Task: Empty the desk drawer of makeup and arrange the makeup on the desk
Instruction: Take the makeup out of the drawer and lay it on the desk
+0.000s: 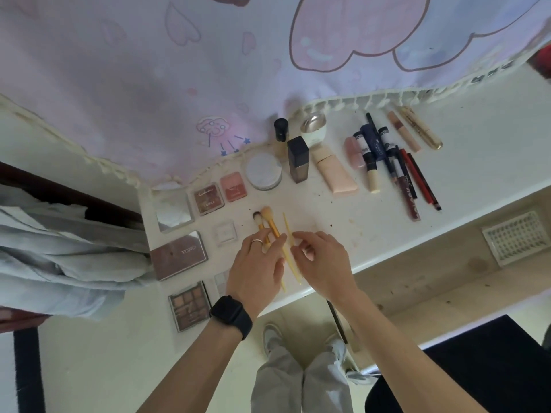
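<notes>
Lining up light, stiff makeup brushes (266, 217) at the surface's (372, 228) near edge. The left hand (253, 263) rests flat across their handles. The right hand (322, 263) touches the thin yellow stick (285, 225); whether it pinches it is unclear. Best taken mid-handle, off the soft bristles.

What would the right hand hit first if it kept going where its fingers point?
Probably the thin yellow stick lying just ahead of the right hand, then the left hand; whether they already touch is unclear.
</notes>
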